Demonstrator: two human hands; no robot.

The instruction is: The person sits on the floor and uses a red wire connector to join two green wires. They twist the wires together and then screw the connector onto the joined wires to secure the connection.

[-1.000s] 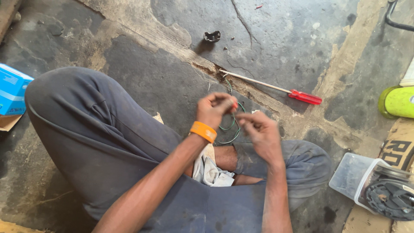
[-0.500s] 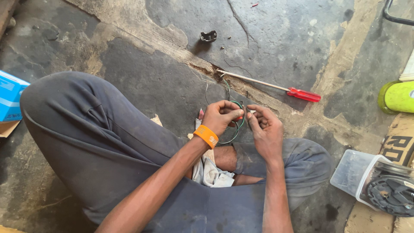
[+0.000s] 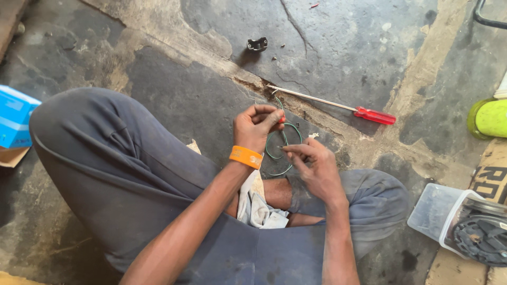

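Sitting cross-legged on a cracked, stained concrete floor (image 3: 338, 47), the person works a thin green wire looped into a loose coil (image 3: 281, 145) between both hands. Seen from the head camera, the left hand (image 3: 257, 126), with an orange band (image 3: 246, 157) on its wrist, is curled narrow, thumb and forefinger pinched on the upper end of the wire, where a small red bit shows at the fingertips. The right hand (image 3: 312, 163) sits just beside and below it, fingers drawn together and pinching the wire at the coil's right side. The coil hangs between the two hands, its lower loop dropping just below the left wrist, above the crossed legs in dark grey trousers (image 3: 121, 174).

Beyond the coil, well apart from it, a long screwdriver with a slim metal shaft and a red plastic handle (image 3: 374, 115) lies on the floor. Farther beyond the coil rests a small black metal clip (image 3: 257, 44). Far left of the coil is a blue cardboard box (image 3: 15, 117); far right, a lime-green rounded object (image 3: 488, 119) at the edge, and below it a clear plastic tub (image 3: 438, 211) beside a round black part (image 3: 483, 237). A pale crumpled cloth (image 3: 256, 208) lies in the lap, just below the coil.
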